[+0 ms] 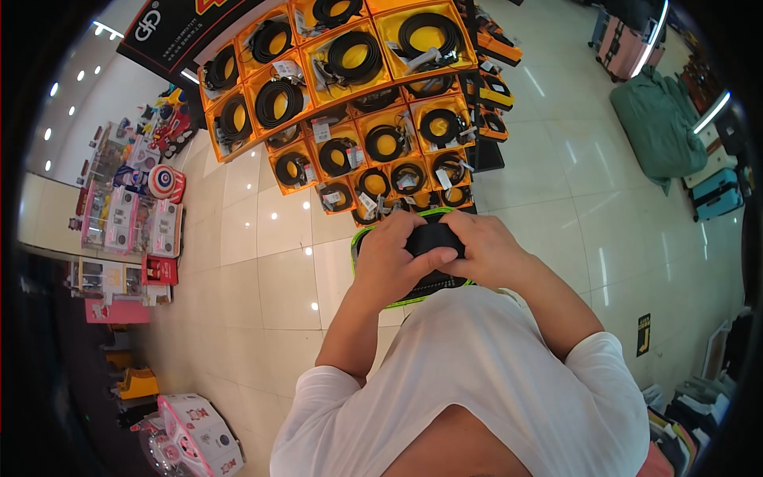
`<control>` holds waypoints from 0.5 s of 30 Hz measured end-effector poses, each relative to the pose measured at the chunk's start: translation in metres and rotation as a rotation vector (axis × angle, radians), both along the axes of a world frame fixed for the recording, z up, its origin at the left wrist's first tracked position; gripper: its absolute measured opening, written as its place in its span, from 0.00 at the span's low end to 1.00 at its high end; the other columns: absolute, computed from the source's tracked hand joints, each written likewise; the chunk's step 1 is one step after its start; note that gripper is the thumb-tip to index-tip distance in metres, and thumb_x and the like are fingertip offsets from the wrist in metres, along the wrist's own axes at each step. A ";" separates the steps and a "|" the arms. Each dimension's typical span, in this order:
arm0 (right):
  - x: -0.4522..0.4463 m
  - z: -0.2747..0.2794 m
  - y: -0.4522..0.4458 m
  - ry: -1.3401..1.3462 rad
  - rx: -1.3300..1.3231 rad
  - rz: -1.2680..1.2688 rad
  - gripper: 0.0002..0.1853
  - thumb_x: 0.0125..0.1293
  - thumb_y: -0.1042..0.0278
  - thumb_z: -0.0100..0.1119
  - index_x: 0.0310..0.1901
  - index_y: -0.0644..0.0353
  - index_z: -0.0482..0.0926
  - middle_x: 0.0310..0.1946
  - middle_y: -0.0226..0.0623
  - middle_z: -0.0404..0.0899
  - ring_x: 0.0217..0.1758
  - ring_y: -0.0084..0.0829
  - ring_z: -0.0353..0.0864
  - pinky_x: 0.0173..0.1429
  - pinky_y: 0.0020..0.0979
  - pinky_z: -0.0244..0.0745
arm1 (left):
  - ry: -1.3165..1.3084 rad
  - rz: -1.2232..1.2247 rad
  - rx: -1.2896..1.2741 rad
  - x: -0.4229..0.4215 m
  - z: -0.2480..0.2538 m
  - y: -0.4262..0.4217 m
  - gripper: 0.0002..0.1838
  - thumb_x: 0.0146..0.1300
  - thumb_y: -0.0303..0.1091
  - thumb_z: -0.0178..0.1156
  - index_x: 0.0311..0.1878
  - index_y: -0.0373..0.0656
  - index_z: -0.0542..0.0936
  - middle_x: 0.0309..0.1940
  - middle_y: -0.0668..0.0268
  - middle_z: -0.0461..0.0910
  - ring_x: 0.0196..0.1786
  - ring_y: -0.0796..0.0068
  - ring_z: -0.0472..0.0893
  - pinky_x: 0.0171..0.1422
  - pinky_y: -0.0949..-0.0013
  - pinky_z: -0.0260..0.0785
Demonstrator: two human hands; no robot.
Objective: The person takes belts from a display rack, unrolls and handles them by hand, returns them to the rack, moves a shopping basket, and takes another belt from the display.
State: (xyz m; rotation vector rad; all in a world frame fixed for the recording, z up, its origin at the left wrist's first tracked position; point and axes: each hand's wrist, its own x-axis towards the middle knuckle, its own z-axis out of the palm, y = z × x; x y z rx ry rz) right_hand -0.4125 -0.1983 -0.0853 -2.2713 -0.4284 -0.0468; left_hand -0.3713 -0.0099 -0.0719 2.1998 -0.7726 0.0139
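My left hand [391, 253] and my right hand [485, 248] are close together in front of my chest, with fingers closed round a black item [434, 237]. It looks like a coiled black strap, partly covered by my thumbs and fingers. Beneath both hands is a black basket with a bright green rim [355, 253], mostly hidden by my hands and shirt. Just beyond stands a display rack of coiled black belts [353, 57] in orange compartments, several with white tags.
Claw and game machines [123, 219] line the left side, with a pink and white machine [199, 436] at the lower left. Suitcases [628, 48] and a green covered bundle [658, 127] are at the upper right. Folded clothes [691, 425] lie at the lower right.
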 end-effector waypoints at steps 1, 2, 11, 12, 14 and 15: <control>0.000 0.000 0.000 -0.002 0.000 -0.002 0.22 0.54 0.55 0.67 0.42 0.59 0.70 0.37 0.43 0.79 0.41 0.46 0.80 0.44 0.43 0.72 | 0.014 0.002 -0.011 0.000 0.000 0.000 0.32 0.46 0.59 0.72 0.39 0.37 0.78 0.30 0.60 0.79 0.32 0.66 0.79 0.37 0.68 0.71; 0.000 0.000 0.000 -0.004 0.000 -0.003 0.22 0.54 0.55 0.67 0.42 0.59 0.70 0.37 0.43 0.79 0.41 0.46 0.79 0.44 0.43 0.72 | 0.028 0.004 -0.023 0.000 0.000 -0.001 0.32 0.46 0.58 0.72 0.40 0.37 0.78 0.30 0.60 0.79 0.32 0.66 0.79 0.37 0.68 0.71; 0.001 -0.003 -0.004 -0.015 -0.023 0.001 0.22 0.55 0.53 0.66 0.42 0.59 0.70 0.37 0.43 0.79 0.41 0.47 0.79 0.43 0.44 0.72 | 0.019 -0.024 -0.011 -0.001 0.002 -0.002 0.33 0.45 0.57 0.73 0.42 0.37 0.78 0.31 0.59 0.80 0.34 0.65 0.80 0.39 0.68 0.72; 0.001 -0.004 -0.004 -0.016 -0.023 0.001 0.22 0.55 0.53 0.66 0.42 0.59 0.70 0.37 0.43 0.79 0.41 0.47 0.79 0.43 0.44 0.72 | 0.018 -0.024 -0.011 -0.002 0.001 -0.002 0.33 0.45 0.57 0.73 0.42 0.37 0.78 0.31 0.59 0.80 0.34 0.65 0.80 0.39 0.68 0.72; 0.001 -0.005 -0.004 -0.010 -0.017 0.012 0.23 0.55 0.52 0.66 0.41 0.59 0.69 0.36 0.43 0.79 0.41 0.47 0.79 0.43 0.44 0.72 | 0.010 0.003 -0.001 -0.002 -0.003 -0.001 0.33 0.44 0.58 0.73 0.42 0.37 0.78 0.31 0.59 0.80 0.34 0.64 0.81 0.39 0.67 0.73; 0.002 -0.005 -0.004 -0.011 -0.017 0.011 0.23 0.55 0.52 0.66 0.41 0.59 0.69 0.36 0.43 0.79 0.41 0.47 0.79 0.43 0.44 0.72 | 0.009 0.002 -0.001 -0.001 -0.003 -0.002 0.33 0.44 0.58 0.73 0.42 0.37 0.78 0.31 0.59 0.80 0.34 0.64 0.81 0.39 0.67 0.73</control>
